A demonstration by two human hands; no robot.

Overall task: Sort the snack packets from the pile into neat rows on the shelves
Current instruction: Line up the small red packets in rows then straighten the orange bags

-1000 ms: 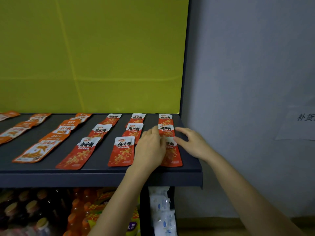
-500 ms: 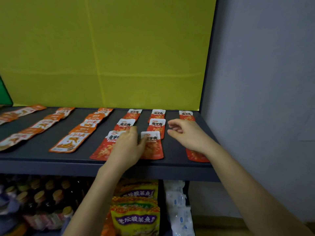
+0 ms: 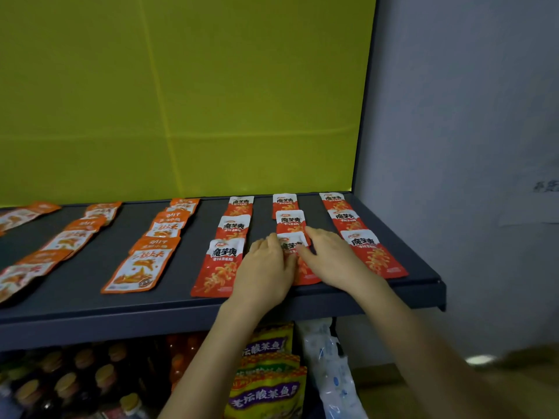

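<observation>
Red snack packets [image 3: 375, 256] lie flat in three columns at the right end of the dark grey shelf [image 3: 187, 303], each column three deep and running from the front lip back towards the yellow-green panel [image 3: 181, 101]; orange packets [image 3: 140, 269] fill further columns to the left, overlapping like tiles. The step in hand looks to be squaring up the front packet [image 3: 291, 245] of the middle red column, since both hands rest on it; the left hand [image 3: 266, 272] lies over its left edge with fingers straight and flat, holding nothing; the right hand [image 3: 331, 257] comes in from the other side, fingers likewise extended and pressing on its right half, so neither hand grips. The packet sits between and partly beneath the two hands, only its white top panel and a strip of its lower edge showing, its top edge reaching the packet behind; the front packets of the neighbouring red columns lie just beside the hands, one on each side. The next move probably calls for a light sideways nudge to bring this packet in line with the two behind it, without dragging the neighbours, and then lifting both hands clear; the pile itself is out of view; below the shelf stand capped bottles [image 3: 69, 385] and yellow bags [image 3: 266, 391].
</observation>
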